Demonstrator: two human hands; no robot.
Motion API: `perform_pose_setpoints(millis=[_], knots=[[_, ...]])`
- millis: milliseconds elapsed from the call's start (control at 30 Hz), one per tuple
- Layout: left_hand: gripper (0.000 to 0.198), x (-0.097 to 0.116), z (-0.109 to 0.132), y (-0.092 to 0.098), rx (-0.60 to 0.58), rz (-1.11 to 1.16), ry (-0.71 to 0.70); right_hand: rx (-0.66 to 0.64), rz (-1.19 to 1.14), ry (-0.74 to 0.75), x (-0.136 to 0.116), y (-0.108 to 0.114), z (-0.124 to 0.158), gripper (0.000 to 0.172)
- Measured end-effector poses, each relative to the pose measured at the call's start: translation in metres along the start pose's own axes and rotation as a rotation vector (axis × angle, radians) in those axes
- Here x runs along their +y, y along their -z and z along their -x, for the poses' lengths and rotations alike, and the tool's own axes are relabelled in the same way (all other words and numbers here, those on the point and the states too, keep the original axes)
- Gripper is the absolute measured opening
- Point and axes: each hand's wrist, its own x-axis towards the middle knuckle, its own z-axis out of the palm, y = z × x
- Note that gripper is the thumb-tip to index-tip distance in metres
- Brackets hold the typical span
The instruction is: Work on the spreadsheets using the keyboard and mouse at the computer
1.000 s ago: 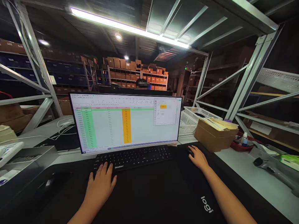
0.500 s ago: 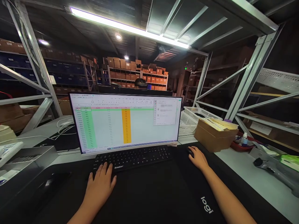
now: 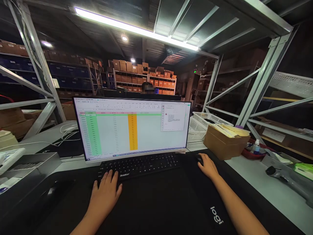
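My left hand (image 3: 105, 191) lies flat, fingers spread, with its fingertips on the lower left of a black keyboard (image 3: 146, 164). My right hand (image 3: 207, 165) is curled over a black computer mouse (image 3: 200, 159), which is mostly hidden under the fingers. Both rest on a large black desk mat (image 3: 156, 205) printed with "logi". Behind the keyboard stands a monitor (image 3: 151, 132) with a spreadsheet that has a green and an orange column. A small chat-like window lies over the sheet's right side; its text is too small to read.
Right of the monitor are white plastic baskets (image 3: 197, 129), a cardboard box (image 3: 222, 145) topped with papers, a small bottle (image 3: 256, 147) and a handheld scanner (image 3: 286, 179). A grey tray (image 3: 46, 164) stands at left. Metal rack posts frame the desk. A person (image 3: 147, 87) is partly visible behind the monitor.
The content of the small window on the monitor has switched to a different text block. The view has shifted very slightly. Both hands stay where they were.
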Motion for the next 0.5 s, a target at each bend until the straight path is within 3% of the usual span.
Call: perform_pose_setpoints(millis=[500], knots=[[0.060, -0.0001, -0.0004, -0.0022, -0.019, -0.031, 0.014, -0.041, 0.029, -0.002, -0.0003, 0.0009, 0.0001, 0.042]])
